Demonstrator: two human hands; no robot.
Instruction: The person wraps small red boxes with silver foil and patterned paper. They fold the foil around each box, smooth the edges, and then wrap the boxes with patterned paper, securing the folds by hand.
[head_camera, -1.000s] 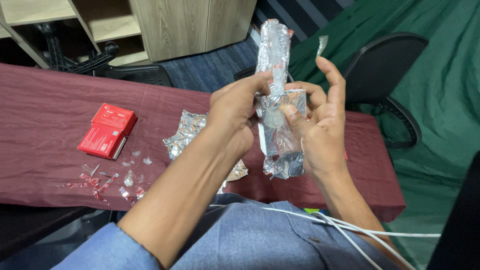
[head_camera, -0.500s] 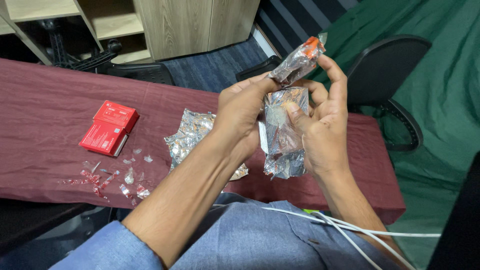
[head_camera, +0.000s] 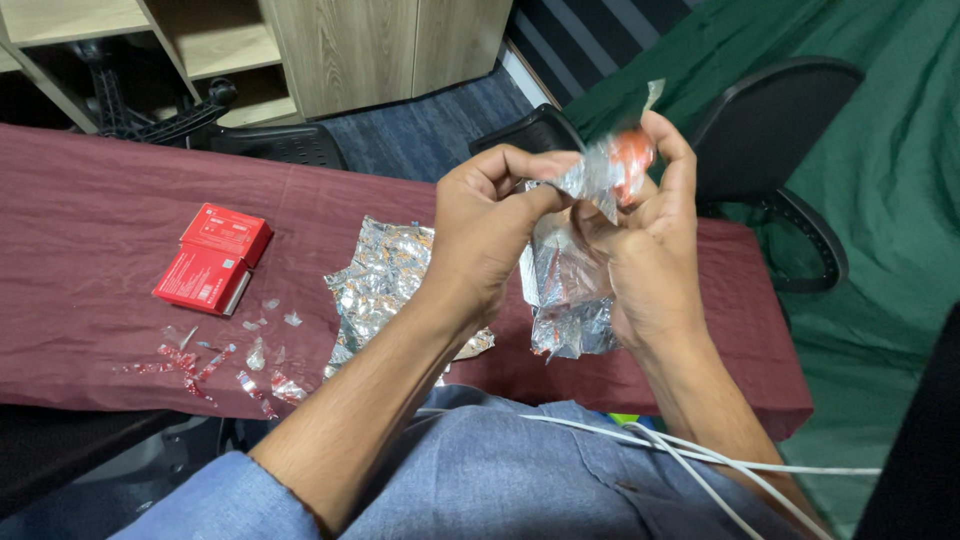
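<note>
Both my hands hold a crinkled silver foil packet (head_camera: 565, 290) above the near edge of a maroon-covered table (head_camera: 90, 220). My left hand (head_camera: 490, 235) pinches the packet's top flap, which is folded down to the right and shows an orange-red inner side (head_camera: 630, 160). My right hand (head_camera: 645, 250) wraps around the packet's body, thumb pressed on its front and fingers behind the folded flap. The lower end of the packet hangs below my right palm.
A second torn silver foil wrapper (head_camera: 385, 275) lies on the table under my left forearm. Two red boxes (head_camera: 212, 260) sit to the left, with scraps of clear and red wrapping (head_camera: 215, 365) in front of them. A black chair (head_camera: 775, 130) stands at right, white cables (head_camera: 680, 455) cross my lap.
The packet's top flap stood upright a second ago. My left hand has bent it down and to the right, into my right hand's fingers, so the orange-red side shows.
</note>
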